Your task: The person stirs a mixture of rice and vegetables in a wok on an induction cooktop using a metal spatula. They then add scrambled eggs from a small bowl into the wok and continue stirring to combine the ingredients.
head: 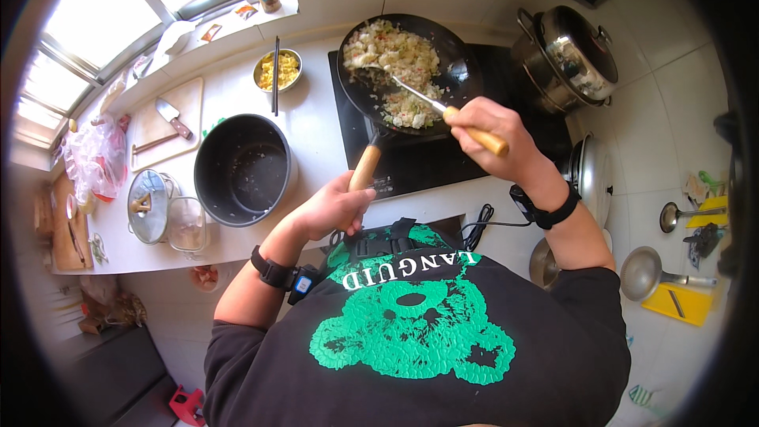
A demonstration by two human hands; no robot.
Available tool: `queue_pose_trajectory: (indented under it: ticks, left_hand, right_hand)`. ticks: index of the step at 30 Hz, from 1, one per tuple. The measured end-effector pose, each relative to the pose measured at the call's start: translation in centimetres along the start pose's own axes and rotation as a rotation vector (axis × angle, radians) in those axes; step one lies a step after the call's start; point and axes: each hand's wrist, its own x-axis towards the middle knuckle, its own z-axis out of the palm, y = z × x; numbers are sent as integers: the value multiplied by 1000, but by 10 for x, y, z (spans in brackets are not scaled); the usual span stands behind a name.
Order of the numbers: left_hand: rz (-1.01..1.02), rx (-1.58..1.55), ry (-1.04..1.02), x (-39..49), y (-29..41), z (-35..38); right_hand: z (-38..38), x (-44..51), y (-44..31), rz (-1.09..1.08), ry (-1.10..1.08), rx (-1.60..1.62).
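Note:
My left hand [338, 204] grips the wooden handle [365, 167] of a dark wok [459, 71], which sits on a black cooktop [409, 169]. In my right hand [495, 136] is a metal turner with a wooden handle [487, 140]. Its blade is partly hidden in the fried rice [397, 47], which has green and reddish bits mixed in. Most of the rice lies on the wok's far left side, with a smaller part nearer me. Left of the cooktop, a bowl of scrambled egg [287, 71] has dark chopsticks [276, 77] resting across it.
A deep black pot [255, 160] with a few grains inside stands on the left counter. Beyond it a kitchen knife [172, 117] lies on a cutting board [142, 136]. A glass lid [147, 204] is nearby. A lidded steel pot [563, 59] stands right of the wok.

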Motion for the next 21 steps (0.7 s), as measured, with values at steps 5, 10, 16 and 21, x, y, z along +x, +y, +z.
queue_pose_trajectory:
  ticks: [5, 10, 16, 21]
  left_hand:
    - [-3, 8, 5, -1, 2, -1]
    - [-24, -4, 11, 1, -1, -2]
    - [-16, -9, 1, 2, 0, -2]
    - [-13, -15, 1, 1, 0, -3]
  right_hand:
    - [-14, 2, 2, 294, 214, 195]
    - [-57, 3, -2, 436, 289, 242]
    - [-58, 31, 35, 214, 102, -31]
    - [-13, 27, 62, 173, 106, 182]
